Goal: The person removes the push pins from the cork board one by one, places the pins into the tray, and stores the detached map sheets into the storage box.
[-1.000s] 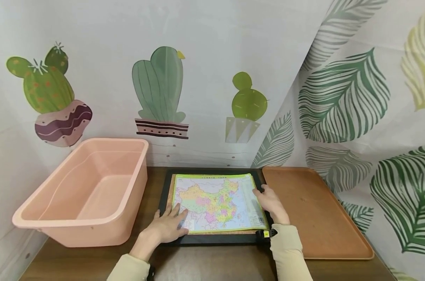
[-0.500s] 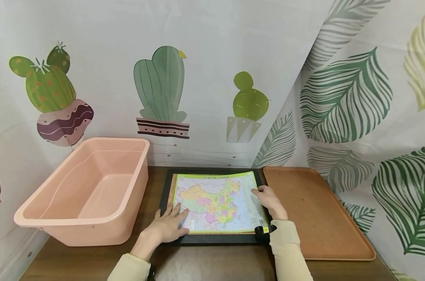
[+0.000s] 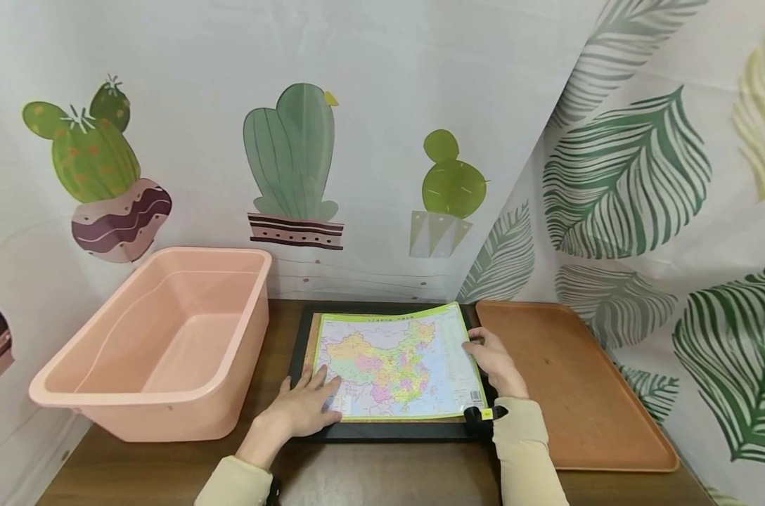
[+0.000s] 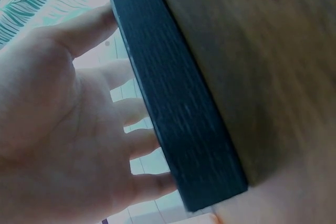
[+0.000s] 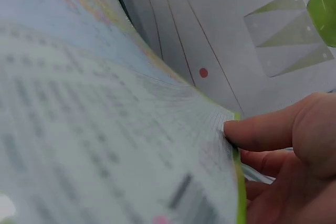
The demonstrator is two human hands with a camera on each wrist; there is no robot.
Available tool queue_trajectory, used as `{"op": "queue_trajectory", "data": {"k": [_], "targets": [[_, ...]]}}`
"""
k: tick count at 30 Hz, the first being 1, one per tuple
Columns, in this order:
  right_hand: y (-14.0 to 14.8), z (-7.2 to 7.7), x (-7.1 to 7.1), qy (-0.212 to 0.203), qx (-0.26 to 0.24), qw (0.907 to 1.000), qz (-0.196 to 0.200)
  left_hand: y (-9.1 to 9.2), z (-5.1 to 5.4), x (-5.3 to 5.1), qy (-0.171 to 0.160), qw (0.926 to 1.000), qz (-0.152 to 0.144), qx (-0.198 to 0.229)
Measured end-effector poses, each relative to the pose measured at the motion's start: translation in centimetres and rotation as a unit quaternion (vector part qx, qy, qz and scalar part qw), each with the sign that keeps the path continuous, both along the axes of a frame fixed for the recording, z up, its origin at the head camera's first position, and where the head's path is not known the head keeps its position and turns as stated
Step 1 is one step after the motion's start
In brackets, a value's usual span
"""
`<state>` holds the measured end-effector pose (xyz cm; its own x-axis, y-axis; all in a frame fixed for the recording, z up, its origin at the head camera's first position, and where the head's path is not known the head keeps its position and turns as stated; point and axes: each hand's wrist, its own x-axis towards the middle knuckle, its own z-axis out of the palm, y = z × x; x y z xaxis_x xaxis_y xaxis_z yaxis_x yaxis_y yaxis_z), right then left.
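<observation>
A map sheet point(image 3: 382, 358) with a green border lies over a cork board in a black frame point(image 3: 395, 430). My left hand point(image 3: 300, 409) rests with spread fingers on the sheet's lower left corner and the frame. In the left wrist view, the left fingers reach past the black frame edge point(image 4: 173, 98). At the sheet's right edge my right hand point(image 3: 495, 362) pinches it, and that side curves up off the board. The right wrist view shows the thumb point(image 5: 262, 132) on the printed face, with other fingers behind the edge.
A pink plastic basin point(image 3: 243, 344) stands to the left of the board. On the right, an orange-brown tray point(image 3: 560, 379) lies close beside the frame. All rest on a brown wooden table point(image 3: 389, 471), with a printed curtain point(image 3: 382, 140) behind.
The right edge of the map has risen and bends upward more, with its top right corner higher. My right hand moves slightly with it. My left hand stays put.
</observation>
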<state>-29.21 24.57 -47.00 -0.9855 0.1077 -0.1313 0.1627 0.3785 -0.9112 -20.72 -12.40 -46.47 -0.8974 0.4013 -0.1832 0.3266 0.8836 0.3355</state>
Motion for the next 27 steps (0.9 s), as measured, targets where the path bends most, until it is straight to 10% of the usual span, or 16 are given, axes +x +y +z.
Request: {"op": "queue_trajectory", "data": {"k": [27], "targets": [[1.4, 0.6, 0.2, -0.006, -0.200, 0.9784, 0.050, -0.7, 1.7, 0.5, 0.031, 0.9993, 0.012, -0.015]]}}
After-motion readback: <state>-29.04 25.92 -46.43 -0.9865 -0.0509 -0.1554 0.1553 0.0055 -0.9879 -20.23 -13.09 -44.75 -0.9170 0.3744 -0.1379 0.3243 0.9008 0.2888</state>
